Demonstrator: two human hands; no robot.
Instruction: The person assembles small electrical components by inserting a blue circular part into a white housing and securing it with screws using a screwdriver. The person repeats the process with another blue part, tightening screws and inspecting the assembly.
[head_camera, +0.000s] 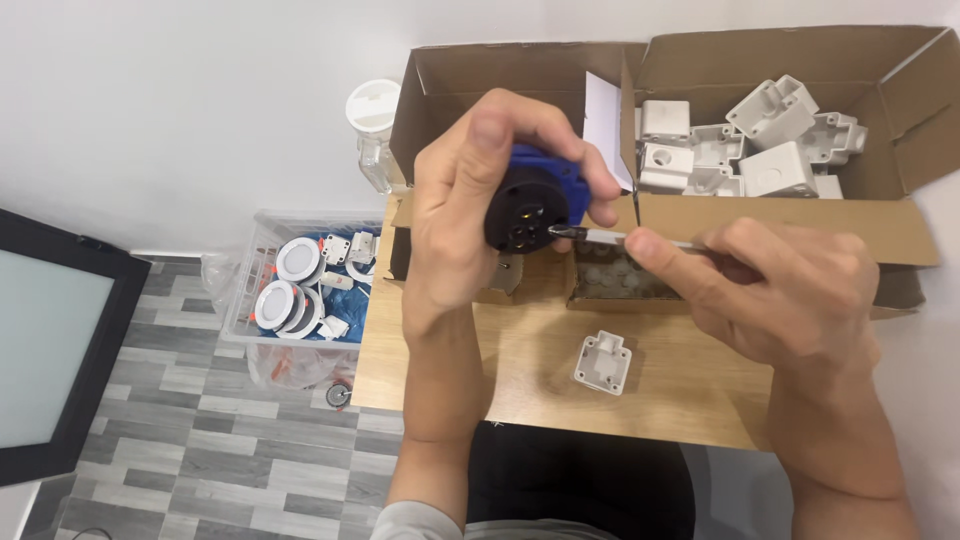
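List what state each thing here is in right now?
Left hand: gripping the plug.
Plug: held up, black face towards the camera.
Right hand: holding the screwdriver.
Screwdriver: tip on the plug face.
Box: open, holding white housings.
White housing: loose on table.

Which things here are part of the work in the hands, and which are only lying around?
In use:
- left hand holding a black and blue socket
- right hand holding a screwdriver, tip at the socket face

Lying about:
- white housing on the table
- cardboard box of white housings
- bin of round lamps on the floor
- clear jar
- dark panel at the left
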